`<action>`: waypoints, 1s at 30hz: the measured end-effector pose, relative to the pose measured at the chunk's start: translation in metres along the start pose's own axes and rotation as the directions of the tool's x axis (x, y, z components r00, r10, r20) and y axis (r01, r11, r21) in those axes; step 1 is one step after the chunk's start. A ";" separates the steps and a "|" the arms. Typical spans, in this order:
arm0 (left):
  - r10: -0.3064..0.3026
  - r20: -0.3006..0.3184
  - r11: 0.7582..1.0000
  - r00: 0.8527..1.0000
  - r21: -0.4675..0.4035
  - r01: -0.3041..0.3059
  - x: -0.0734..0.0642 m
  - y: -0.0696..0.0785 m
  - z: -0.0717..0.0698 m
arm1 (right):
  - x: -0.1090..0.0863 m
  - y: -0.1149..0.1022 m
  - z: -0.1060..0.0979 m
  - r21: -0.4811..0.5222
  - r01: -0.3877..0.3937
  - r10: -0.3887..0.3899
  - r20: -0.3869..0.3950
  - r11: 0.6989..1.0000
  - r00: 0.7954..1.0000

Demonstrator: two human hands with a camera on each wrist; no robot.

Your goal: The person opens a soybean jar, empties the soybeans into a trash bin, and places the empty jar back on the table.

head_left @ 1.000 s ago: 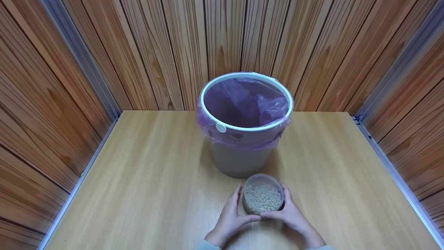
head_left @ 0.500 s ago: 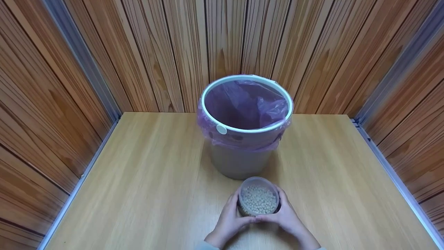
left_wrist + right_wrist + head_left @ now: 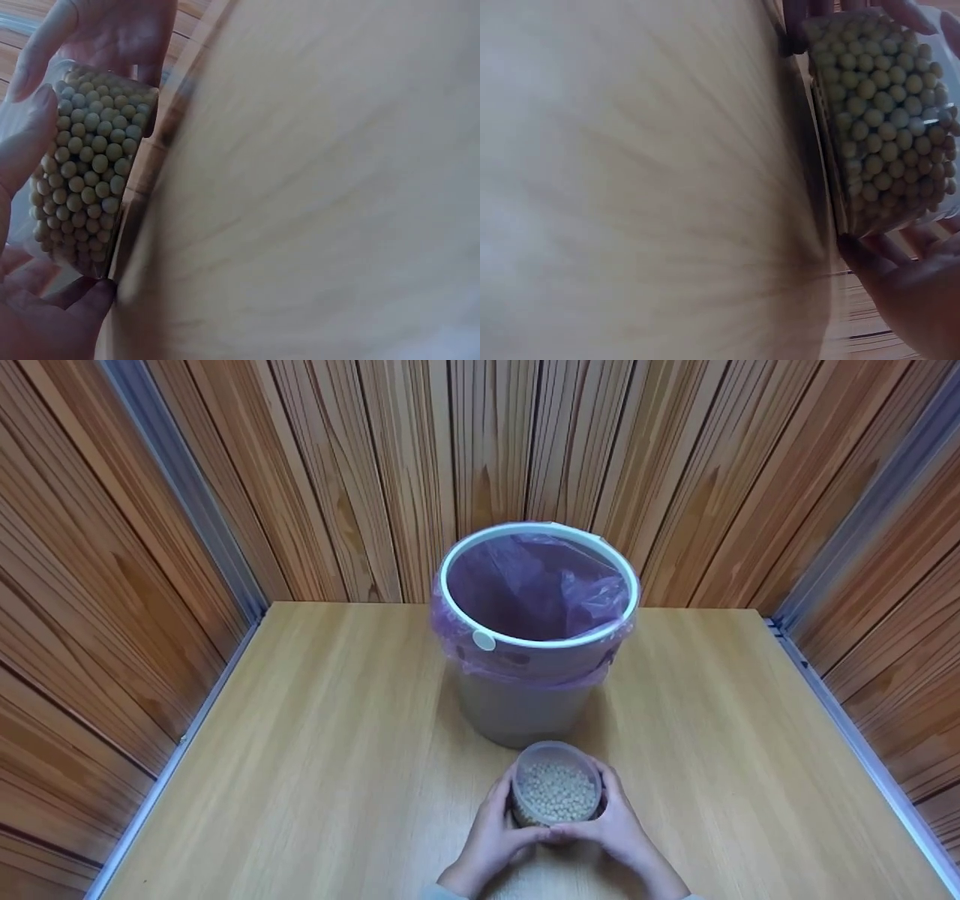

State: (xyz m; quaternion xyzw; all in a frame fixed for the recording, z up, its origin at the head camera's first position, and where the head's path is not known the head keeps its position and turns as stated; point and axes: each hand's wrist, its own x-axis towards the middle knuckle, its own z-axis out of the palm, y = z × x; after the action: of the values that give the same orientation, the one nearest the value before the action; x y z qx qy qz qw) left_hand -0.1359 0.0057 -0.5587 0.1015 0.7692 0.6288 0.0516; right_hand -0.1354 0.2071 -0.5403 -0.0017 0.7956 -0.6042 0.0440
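Observation:
A round clear plastic tub (image 3: 557, 795) of pale soybeans sits low over the front middle of the table in the head view, upright and lidless. My left hand (image 3: 487, 829) holds its left side and my right hand (image 3: 619, 825) its right, fingers round the wall and both thumbs meeting at the near side. Through the wall, the soybeans (image 3: 90, 165) show in the left wrist view, filling much of the height. From the right wrist, the tub (image 3: 885, 120) appears with its base close over the tabletop and fingertips at the lower edge.
Just behind the tub stands a grey bin (image 3: 517, 712) with a pale rim and a purple bag (image 3: 525, 664) folded over it; its mouth faces up. Wood-panelled walls (image 3: 397, 472) enclose the light wooden table (image 3: 322, 750), with metal rails (image 3: 172, 765) along its sides.
Both hands have closed in on the tub, the left going from slightly apart to gripping it. The tub has shifted a little left and slightly toward me.

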 end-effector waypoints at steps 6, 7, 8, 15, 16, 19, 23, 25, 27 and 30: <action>0.006 0.012 0.996 1.000 -0.088 -0.005 -0.003 0.005 0.000 | -0.004 -0.009 -0.001 -0.009 0.030 -0.030 -0.015 1.000 0.999; 0.009 0.014 0.994 1.000 -0.108 -0.007 -0.004 0.007 -0.001 | -0.004 -0.011 -0.002 -0.008 0.032 -0.032 -0.019 0.999 0.999; 0.005 0.016 0.991 1.000 -0.130 -0.003 -0.005 0.008 0.000 | -0.005 -0.014 -0.002 -0.007 0.034 -0.034 -0.025 0.999 0.999; 0.027 0.051 0.975 0.998 -0.220 -0.015 -0.005 0.021 -0.003 | -0.005 -0.025 -0.006 0.050 0.066 -0.064 -0.033 0.997 0.997; 0.034 0.057 0.975 0.998 -0.223 -0.021 -0.004 0.023 -0.004 | -0.005 -0.026 -0.006 0.069 0.070 -0.068 -0.027 0.995 0.997; 0.046 0.071 0.972 0.996 -0.235 -0.028 -0.004 0.028 -0.005 | -0.006 -0.029 -0.006 0.124 0.074 -0.073 -0.011 0.990 0.997; 0.040 0.068 0.973 0.997 -0.232 -0.023 -0.005 0.034 -0.006 | -0.010 -0.032 -0.007 0.168 0.111 -0.112 -0.002 0.980 0.994; 0.028 0.058 0.975 0.998 -0.223 -0.014 -0.006 0.037 -0.005 | -0.010 -0.034 -0.007 0.175 0.123 -0.125 0.001 0.977 0.992; 0.004 0.043 0.976 0.999 -0.218 0.006 -0.006 0.040 -0.004 | -0.011 -0.037 -0.007 0.177 0.120 -0.123 0.007 0.977 0.992; -0.009 0.014 0.982 1.000 -0.191 0.011 -0.007 0.043 -0.004 | -0.010 -0.041 -0.007 0.163 0.112 -0.115 0.009 0.980 0.993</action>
State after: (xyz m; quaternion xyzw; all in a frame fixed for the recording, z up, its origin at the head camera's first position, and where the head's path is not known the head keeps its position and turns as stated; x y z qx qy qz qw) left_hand -0.1262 0.0090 -0.5160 0.0962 0.7055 0.6987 0.0692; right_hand -0.1276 0.2029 -0.4981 -0.0489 0.7420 -0.6684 0.0170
